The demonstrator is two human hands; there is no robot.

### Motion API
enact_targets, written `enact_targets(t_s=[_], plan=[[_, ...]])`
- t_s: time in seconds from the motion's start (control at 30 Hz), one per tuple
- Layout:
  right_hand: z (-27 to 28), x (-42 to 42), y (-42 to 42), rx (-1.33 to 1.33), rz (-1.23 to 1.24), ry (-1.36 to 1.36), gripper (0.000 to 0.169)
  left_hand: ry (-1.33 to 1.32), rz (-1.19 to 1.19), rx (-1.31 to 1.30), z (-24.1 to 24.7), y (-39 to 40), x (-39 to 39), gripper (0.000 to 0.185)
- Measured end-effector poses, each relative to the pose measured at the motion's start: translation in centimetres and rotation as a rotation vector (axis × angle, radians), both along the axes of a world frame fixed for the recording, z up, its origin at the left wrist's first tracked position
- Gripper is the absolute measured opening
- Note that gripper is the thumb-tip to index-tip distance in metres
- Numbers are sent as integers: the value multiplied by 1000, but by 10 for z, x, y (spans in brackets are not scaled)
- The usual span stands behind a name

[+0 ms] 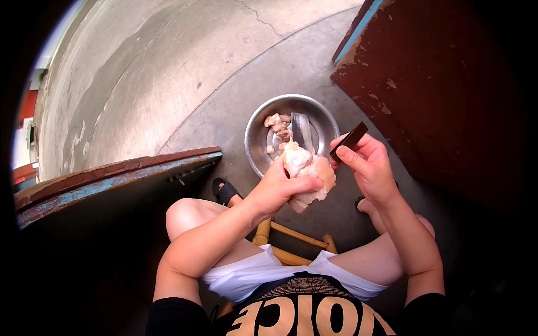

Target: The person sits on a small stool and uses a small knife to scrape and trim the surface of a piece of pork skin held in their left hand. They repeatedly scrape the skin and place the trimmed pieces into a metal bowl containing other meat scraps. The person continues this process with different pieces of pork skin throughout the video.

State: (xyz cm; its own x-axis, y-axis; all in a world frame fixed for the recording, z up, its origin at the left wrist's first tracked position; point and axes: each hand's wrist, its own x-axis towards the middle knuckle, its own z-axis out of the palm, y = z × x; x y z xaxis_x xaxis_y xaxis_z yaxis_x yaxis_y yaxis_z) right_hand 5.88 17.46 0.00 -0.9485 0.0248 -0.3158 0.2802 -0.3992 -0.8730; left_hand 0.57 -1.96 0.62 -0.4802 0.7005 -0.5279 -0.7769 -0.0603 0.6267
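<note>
My left hand (275,189) grips a pale, fatty piece of raw meat (317,178) over the near side of a round metal basin (252,145). My thumb lies across the meat. Beside it, my right hand (370,161) pinches a dark, flat strip (351,140) between thumb and fingers; its material is unclear. The right fingertips are close to the meat's right edge, but contact cannot be made out. Inside the basin lie several small meat chunks (278,124) and a broad, greyish flat piece (300,128), perhaps a blade, partly hidden behind the held meat.
The basin stands on a concrete floor (222,111) between my feet. Wooden door leaves with peeling paint stand at the left (126,172) and right (420,84). Yellow bamboo seat rails (298,235) show between my legs. A sandal (225,191) is left of the basin.
</note>
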Motion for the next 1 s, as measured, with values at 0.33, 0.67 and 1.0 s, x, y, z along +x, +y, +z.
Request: enact_targets(t_s=[0.33,0.67,1.0], plan=[[5,-3,7,110,0,-10,13,-68,-37,5,-29,-2,15,56],[-24,7,1,223,145,-71,16,-153,-2,-149,-74,-7,42,47],[3,0,19,197,75,-60,19,421,207,-1072,-254,-62,-48,72]])
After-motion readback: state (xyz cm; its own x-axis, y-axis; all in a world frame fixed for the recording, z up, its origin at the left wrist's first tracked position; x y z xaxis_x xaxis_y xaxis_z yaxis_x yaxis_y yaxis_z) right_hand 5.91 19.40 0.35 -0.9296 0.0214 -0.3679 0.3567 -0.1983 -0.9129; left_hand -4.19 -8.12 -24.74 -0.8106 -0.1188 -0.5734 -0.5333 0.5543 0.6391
